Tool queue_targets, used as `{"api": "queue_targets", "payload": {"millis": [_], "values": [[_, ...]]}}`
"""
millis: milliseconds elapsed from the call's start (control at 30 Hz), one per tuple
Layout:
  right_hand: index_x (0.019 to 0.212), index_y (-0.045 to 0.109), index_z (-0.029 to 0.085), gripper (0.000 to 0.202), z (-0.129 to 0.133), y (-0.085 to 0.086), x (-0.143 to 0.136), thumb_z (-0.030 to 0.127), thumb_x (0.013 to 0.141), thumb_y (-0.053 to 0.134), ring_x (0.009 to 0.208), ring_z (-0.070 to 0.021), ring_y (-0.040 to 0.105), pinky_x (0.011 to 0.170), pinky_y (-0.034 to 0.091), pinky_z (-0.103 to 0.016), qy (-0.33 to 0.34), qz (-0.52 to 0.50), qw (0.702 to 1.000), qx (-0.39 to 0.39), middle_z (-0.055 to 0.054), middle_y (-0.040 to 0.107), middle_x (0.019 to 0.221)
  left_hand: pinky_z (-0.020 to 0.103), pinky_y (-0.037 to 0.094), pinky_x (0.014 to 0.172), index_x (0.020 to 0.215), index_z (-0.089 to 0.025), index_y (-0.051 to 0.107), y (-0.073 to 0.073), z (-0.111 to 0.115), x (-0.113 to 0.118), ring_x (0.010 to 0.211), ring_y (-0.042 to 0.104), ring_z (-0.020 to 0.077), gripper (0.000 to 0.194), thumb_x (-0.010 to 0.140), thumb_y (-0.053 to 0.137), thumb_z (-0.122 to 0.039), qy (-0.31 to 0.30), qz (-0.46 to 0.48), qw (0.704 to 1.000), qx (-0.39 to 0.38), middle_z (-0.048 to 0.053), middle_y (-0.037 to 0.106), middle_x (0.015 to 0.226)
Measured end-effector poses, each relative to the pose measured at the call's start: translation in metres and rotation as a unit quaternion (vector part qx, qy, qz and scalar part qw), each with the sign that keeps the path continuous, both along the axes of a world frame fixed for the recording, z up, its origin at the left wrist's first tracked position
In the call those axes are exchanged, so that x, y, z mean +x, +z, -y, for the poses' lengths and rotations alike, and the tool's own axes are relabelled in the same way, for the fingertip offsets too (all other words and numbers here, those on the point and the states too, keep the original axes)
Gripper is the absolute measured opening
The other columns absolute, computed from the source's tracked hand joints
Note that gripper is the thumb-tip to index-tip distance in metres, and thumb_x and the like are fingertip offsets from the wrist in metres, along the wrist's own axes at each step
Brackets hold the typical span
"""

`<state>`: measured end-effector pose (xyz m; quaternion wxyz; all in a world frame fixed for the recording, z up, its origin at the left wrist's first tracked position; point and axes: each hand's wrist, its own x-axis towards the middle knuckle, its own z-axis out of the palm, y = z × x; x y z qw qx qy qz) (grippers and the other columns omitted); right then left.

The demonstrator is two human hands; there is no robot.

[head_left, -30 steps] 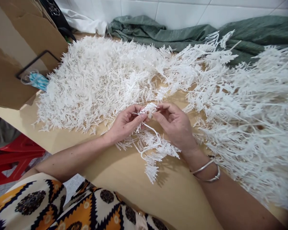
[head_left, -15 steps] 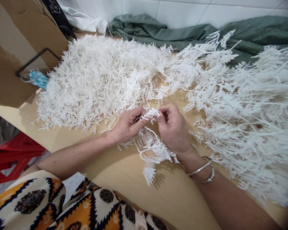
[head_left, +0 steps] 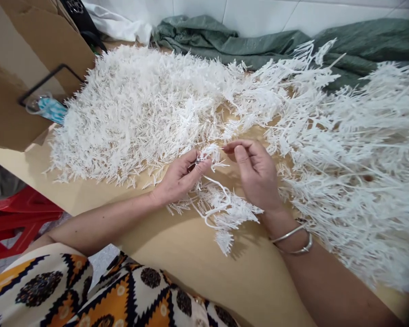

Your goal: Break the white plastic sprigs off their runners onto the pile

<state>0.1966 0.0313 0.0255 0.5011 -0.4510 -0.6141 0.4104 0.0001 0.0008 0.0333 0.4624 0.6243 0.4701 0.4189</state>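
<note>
Between the thumb and fingers of my left hand [head_left: 182, 175] is a white branched plastic piece [head_left: 211, 156], pinched near the middle of the view. From it a white stem with a cluster of short prongs [head_left: 230, 209] hangs down over the table. My right hand [head_left: 254, 168] is just to the right of the piece, its thumb apart from the index finger and nothing visible between them. Behind my hands lies a large heap of small white pieces [head_left: 136, 109]. Longer white branched strands [head_left: 364, 172] cover the right side.
A cardboard box [head_left: 17, 81] with a black wire handle and a blue-white packet [head_left: 52, 110] stands at the left. Green sheeting [head_left: 252, 47] lies along the tiled wall. A red stool [head_left: 23, 220] is beside the wooden table [head_left: 177, 245].
My right hand has moved right, away from the piece, and its fingers have opened. The hanging cluster has swung a little to the right. My left hand still pinches the piece.
</note>
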Motion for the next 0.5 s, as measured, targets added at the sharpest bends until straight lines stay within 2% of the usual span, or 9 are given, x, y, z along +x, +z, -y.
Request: {"api": "queue_targets", "payload": {"millis": [100, 167, 267, 367, 433, 500], "values": [[0.108, 0.072, 0.023, 0.033, 0.002, 0.004, 0.001, 0.05, 0.108, 0.053, 0.099, -0.0163, 0.073, 0.095, 0.06, -0.035, 0.033, -0.005, 0.999, 0.0, -0.006, 0.078, 0.104, 0.025, 0.038, 0.065, 0.09, -0.018, 0.058, -0.001, 0.001, 0.0, 0.071, 0.044, 0.0101, 0.032, 0.105, 0.058, -0.046, 0.005, 0.006, 1.0, -0.009, -0.001, 0.05, 0.078], [0.112, 0.072, 0.024, 0.032, 0.003, 0.002, 0.002, 0.053, 0.102, 0.063, 0.097, -0.0171, 0.072, 0.093, 0.059, -0.036, 0.066, 0.0, 0.998, -0.008, -0.005, 0.077, 0.103, 0.025, 0.038, 0.066, 0.093, -0.018, 0.059, -0.001, 0.001, 0.001, 0.071, 0.044, 0.0099, 0.03, 0.104, 0.059, -0.045, 0.008, 0.011, 1.0, -0.011, -0.002, 0.051, 0.078], [0.107, 0.071, 0.025, 0.028, 0.004, -0.005, 0.0, 0.047, 0.091, 0.08, 0.094, -0.0172, 0.07, 0.09, 0.056, -0.036, 0.08, 0.029, 0.996, -0.01, -0.002, 0.075, 0.1, 0.025, 0.038, 0.065, 0.093, -0.019, 0.059, -0.002, 0.0, 0.002, 0.07, 0.044, 0.0103, 0.028, 0.104, 0.06, -0.045, 0.007, 0.013, 1.0, -0.007, -0.002, 0.051, 0.077], [0.094, 0.069, 0.024, 0.016, 0.007, -0.01, -0.004, 0.039, 0.094, 0.077, 0.087, -0.0156, 0.069, 0.085, 0.055, -0.034, 0.06, 0.027, 0.998, -0.024, 0.0, 0.073, 0.091, 0.024, 0.035, 0.061, 0.09, -0.019, 0.055, -0.003, -0.001, 0.002, 0.067, 0.041, 0.0095, 0.028, 0.102, 0.061, -0.044, 0.014, 0.009, 1.0, -0.007, -0.004, 0.047, 0.073], [0.092, 0.068, 0.024, 0.013, 0.008, -0.011, -0.005, 0.036, 0.097, 0.073, 0.08, -0.0144, 0.068, 0.079, 0.054, -0.032, 0.053, 0.024, 0.998, -0.033, 0.002, 0.072, 0.086, 0.024, 0.033, 0.06, 0.088, -0.02, 0.053, -0.004, -0.001, 0.001, 0.064, 0.038, 0.0086, 0.028, 0.102, 0.061, -0.043, 0.021, -0.004, 1.0, -0.003, -0.005, 0.044, 0.071], [0.092, 0.067, 0.025, 0.01, 0.009, -0.01, -0.005, 0.032, 0.098, 0.07, 0.074, -0.0132, 0.064, 0.073, 0.052, -0.031, 0.041, 0.05, 0.998, -0.01, 0.003, 0.069, 0.083, 0.023, 0.032, 0.06, 0.086, -0.019, 0.052, -0.004, 0.0, 0.0, 0.063, 0.036, 0.0081, 0.028, 0.102, 0.061, -0.041, 0.022, -0.028, 0.999, 0.012, -0.006, 0.043, 0.07]]}}
